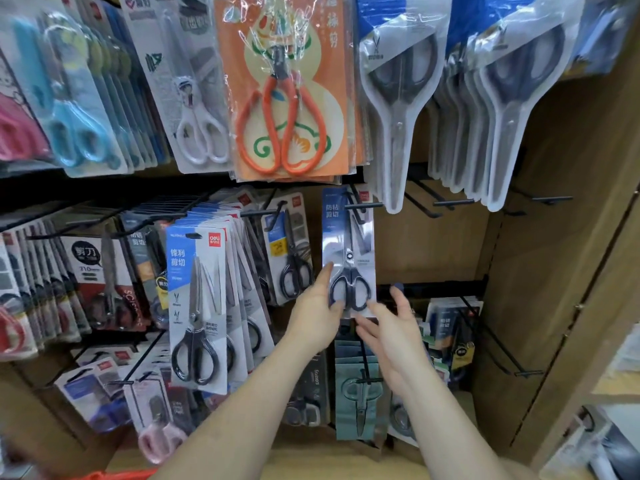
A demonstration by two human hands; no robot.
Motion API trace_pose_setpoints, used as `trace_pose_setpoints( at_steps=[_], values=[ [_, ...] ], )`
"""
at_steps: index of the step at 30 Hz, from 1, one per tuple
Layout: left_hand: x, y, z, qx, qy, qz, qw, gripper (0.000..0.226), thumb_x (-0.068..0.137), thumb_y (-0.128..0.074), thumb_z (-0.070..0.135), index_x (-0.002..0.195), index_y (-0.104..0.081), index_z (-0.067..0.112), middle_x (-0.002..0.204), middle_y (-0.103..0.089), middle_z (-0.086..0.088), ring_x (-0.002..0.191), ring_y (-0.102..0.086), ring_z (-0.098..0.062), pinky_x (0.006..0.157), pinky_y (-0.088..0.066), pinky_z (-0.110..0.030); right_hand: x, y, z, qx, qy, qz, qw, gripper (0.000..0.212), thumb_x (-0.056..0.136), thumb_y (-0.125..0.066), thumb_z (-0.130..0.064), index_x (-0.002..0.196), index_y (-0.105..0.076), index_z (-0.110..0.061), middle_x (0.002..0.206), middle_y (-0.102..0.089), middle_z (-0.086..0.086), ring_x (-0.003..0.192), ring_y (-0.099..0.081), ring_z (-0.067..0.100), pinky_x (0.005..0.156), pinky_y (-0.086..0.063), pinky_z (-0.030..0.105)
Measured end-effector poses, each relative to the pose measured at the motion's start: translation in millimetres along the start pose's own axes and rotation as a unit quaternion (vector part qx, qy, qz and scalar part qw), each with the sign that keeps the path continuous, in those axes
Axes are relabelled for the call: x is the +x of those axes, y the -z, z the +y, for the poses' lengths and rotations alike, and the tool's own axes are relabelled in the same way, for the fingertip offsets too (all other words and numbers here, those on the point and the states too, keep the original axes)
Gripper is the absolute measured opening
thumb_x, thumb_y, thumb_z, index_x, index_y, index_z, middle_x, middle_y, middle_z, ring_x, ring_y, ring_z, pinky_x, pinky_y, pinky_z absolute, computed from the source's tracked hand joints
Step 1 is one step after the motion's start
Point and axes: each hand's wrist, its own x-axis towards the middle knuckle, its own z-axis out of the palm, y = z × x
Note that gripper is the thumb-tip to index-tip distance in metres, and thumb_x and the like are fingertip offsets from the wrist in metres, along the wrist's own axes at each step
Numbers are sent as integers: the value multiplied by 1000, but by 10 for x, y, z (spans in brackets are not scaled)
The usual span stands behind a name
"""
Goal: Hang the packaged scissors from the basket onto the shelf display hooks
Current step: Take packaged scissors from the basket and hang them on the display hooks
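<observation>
Scissors pack (349, 251), edge in left hand (313, 315)

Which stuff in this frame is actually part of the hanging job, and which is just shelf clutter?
In the job: black-handled scissors pack, left hand pinching it, right hand open beside it, hook at its top.
Just there: orange-handled scissors, blue-handled scissors, white-handled scissors, bare hooks at right.

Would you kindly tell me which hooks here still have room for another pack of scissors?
The bare hooks right of the held pack, below the grey scissors, are free, and so is the lower-right hook. The rows left of the pack are crowded.
</observation>
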Motion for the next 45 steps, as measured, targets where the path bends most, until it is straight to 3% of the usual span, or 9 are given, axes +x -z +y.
trace_pose_setpoints(
  at_steps=[3, 6, 9, 13, 20, 28, 35, 42, 45],
  values=[
    [-117, 56, -45, 37, 18, -23, 999, 74, 99, -51, 18, 158, -9, 31, 140, -56, -12, 111, -62, -34, 86, -51, -34, -132, 50, 113, -50, -2, 2, 999, 61, 98, -55, -9, 150, -33, -32, 141, -47, 11, 119, -58, 24, 97, -53, 42],
    [-431, 252, -89, 14, 26, -39, 999, 65, 95, -52, 17, 152, -29, 40, 141, -56, 2, 114, -63, -20, 91, -51, -29, -324, 62, 128, -98, -17, -25, 995, 29, 99, -55, -8, 124, -62, -21, 113, -70, 6, 97, -69, 19, 79, -58, 32],
    [-951, 615, -76, -88, 16, -8, 996, 45, 91, -53, 3, 108, -69, 41, 110, -72, 15, 95, -68, -2, 86, -54, -26, -530, -42, 128, -130, -24, -118, 984, 23, 100, -49, -4, 111, -68, -11, 84, -76, 9, 74, -69, 19, 64, -51, 26],
    [-1532, 1247, -341, -194, 53, 125, 972, 47, 83, -44, -21, 65, -73, 12, 67, -72, -9, 58, -67, -13, 53, -49, -17, -717, -437, 225, -176, -24, -247, 953, 22, 100, -47, -2, 108, -67, -8, 83, -73, 10, 69, -65, 17, 59, -46, 21],
    [-2103, 1983, -1629, -197, 202, 306, 909, 40, 82, -43, -19, 64, -66, 8, 53, -64, 1, 45, -58, -7, 46, -45, -15, -918, -1561, 787, -223, -76, -406, 883, 21, 101, -47, -3, 104, -68, -7, 88, -72, 11, 70, -67, 15, 58, -52, 20],
    [-3115, 2000, -3302, -211, 423, 391, 790, 44, 84, -43, -12, 63, -69, 16, 61, -63, -3, 63, -54, -22, 58, -42, -28, -985, -2609, 2418, -312, -261, -426, 808, 20, 101, -50, -11, 116, -63, -9, 105, -64, 13, 77, -61, 18, 68, -50, 27],
    [-3514, 1532, -4440, -122, 590, 192, 774, 27, 87, -57, 4, 109, -66, 17, 95, -62, -7, 69, -57, -22, 69, -46, -30, -954, -2821, 4081, -360, -399, -324, 779, 9, 100, -50, -15, 103, -58, -17, 83, -51, 3, 86, -52, 23, 102, -43, 42],
    [-3304, 1115, -5215, 24, 579, 1, 815, 50, 88, -60, 15, 137, -54, 18, 140, -53, -11, 128, -52, -27, 102, -41, -30, -716, -2839, 5105, -402, -462, -193, 767, 29, 97, -55, -27, 122, -56, -14, 74, -54, 7, 62, -44, 16, 66, -46, 31],
    [-3090, 966, -5486, 102, 521, -4, 847, 62, 90, -62, 23, 147, -39, 23, 156, -32, -14, 142, -32, -34, 111, -36, -41, -654, -2785, 5398, -414, -473, -162, 760, 36, 95, -55, -31, 117, -59, -3, 95, -68, 17, 67, -52, 22, 57, -38, 28]
  ],
)
